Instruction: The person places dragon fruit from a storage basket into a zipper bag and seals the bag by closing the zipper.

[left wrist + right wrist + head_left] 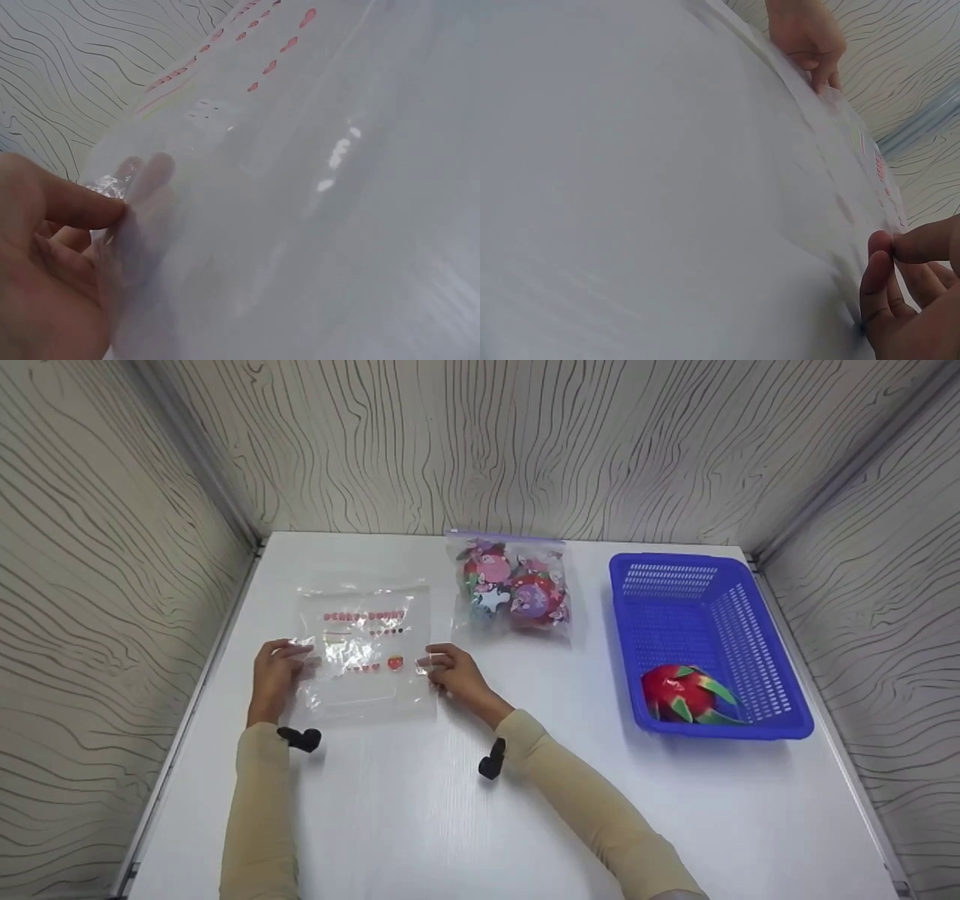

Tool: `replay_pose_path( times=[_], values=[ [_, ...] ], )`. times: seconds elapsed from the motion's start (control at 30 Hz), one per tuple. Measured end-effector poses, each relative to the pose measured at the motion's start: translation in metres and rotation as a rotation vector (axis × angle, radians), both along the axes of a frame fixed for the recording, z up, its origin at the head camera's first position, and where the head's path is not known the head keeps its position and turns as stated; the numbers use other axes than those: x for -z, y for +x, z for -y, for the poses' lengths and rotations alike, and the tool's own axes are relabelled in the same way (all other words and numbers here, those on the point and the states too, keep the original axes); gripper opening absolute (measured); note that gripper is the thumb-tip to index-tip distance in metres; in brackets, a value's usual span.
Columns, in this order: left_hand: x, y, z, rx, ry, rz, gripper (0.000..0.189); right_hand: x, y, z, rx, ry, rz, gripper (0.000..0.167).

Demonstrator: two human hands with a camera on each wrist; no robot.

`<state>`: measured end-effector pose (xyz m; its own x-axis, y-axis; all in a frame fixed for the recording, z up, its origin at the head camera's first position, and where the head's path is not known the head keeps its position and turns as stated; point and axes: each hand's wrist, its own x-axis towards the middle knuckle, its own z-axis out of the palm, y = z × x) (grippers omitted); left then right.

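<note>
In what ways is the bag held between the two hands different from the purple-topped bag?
The held bag looks flat and empty, whereas the purple-topped bag bulges with contents. The left hand and right hand pinch the held bag's sides, while neither touches the purple-topped bag. The held bag is nearer the person; the purple-topped bag lies farther back. Both are see-through.

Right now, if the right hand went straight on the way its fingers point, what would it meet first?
The clear printed bag, which the right hand pinches at its edge. Across it, the left hand seems roughly in line, though depth is unclear.
</note>
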<state>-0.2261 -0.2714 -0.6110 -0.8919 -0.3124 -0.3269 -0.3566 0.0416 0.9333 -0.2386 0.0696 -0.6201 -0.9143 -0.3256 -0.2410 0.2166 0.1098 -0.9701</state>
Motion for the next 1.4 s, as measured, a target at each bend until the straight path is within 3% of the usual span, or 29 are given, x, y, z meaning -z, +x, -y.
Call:
replay_pose_path(
  times=[0.17, 0.43, 0.9, 1.13, 1.27, 1.4],
  values=[
    [0.001, -0.001, 0.002, -0.018, 0.056, -0.038, 0.062, -0.001, 0.002, 0.000, -0.021, 0.041, -0.071, 0.053],
    [-0.004, -0.002, 0.000, -0.038, 0.176, -0.124, 0.057, -0.007, 0.001, -0.003, -0.015, 0.081, -0.168, 0.053],
    [-0.014, -0.007, -0.014, -0.044, 0.119, -0.167, 0.050, -0.009, 0.001, -0.013, 0.022, 0.097, -0.226, 0.052],
    [-0.017, -0.013, -0.023, -0.023, 0.177, -0.255, 0.040, -0.009, -0.001, -0.021, 0.051, 0.010, -0.267, 0.045],
    [-0.022, -0.014, -0.029, -0.021, 0.203, -0.293, 0.039, -0.010, -0.002, -0.024, 0.055, -0.088, -0.256, 0.043],
    [-0.026, -0.014, -0.033, -0.022, 0.215, -0.335, 0.039, -0.011, -0.004, -0.027, 0.077, -0.122, -0.221, 0.046]
  ],
)
